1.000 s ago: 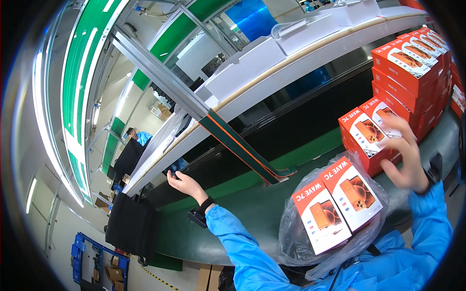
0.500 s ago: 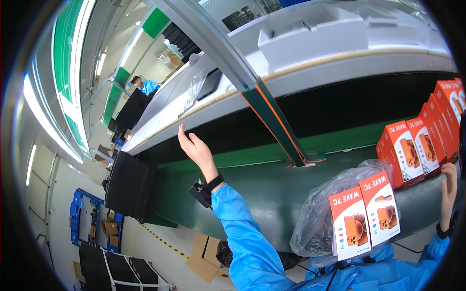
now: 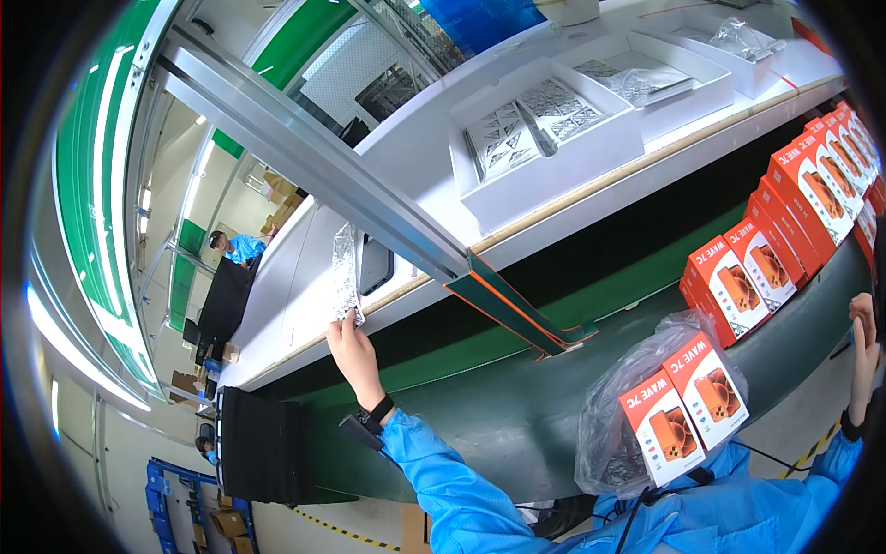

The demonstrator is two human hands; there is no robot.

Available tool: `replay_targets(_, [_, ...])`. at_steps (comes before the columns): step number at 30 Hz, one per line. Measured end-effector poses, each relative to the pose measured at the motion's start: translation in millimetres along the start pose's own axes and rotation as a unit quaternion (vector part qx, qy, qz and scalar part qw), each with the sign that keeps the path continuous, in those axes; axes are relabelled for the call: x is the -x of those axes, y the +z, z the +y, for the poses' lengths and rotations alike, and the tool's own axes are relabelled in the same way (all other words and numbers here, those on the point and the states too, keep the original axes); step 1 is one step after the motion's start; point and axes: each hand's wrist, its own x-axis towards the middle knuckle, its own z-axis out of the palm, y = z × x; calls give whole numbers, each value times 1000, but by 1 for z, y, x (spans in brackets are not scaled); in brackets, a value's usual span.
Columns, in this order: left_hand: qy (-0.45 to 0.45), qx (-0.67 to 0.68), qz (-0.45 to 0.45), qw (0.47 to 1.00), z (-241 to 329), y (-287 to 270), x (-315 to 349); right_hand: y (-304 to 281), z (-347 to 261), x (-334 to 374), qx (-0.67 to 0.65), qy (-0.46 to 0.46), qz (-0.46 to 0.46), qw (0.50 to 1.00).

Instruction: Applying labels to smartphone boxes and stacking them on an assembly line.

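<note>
The clear plastic strip point(image 3: 345, 263) lies on the table point(image 3: 297, 286), long axis pointing away from the nearer left hand point(image 3: 354, 355). Its fingers are nearly together at the near end (a firm hold I cannot tell). Just right lies a dark phone point(image 3: 377, 265), then a metal post point(image 3: 360, 191). The right hand point(image 3: 865, 346), well apart, is partly cut off; its grip is unclear.

packet point(image 3: 345, 270): glossy clear plastic | bag point(image 3: 604, 452): wrinkled plastic | boxes point(image 3: 703, 392): smooth card | post point(image 3: 314, 157): metal

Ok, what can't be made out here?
Head view:
Left hand: it covers the near end of the clear plastic wrapping; grip unclear.
Right hand: partly lost in the dark right edge; anything held is unclear.
Clear bag: two red-and-white boxes hide much of it.
Distant co-worker: too small for hand detail.
</note>
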Motion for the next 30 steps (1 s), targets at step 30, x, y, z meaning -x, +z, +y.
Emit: replay_targets(30, [499,377,-4,780,433,-158,248,132,-7,86,-426,43,-663,614])
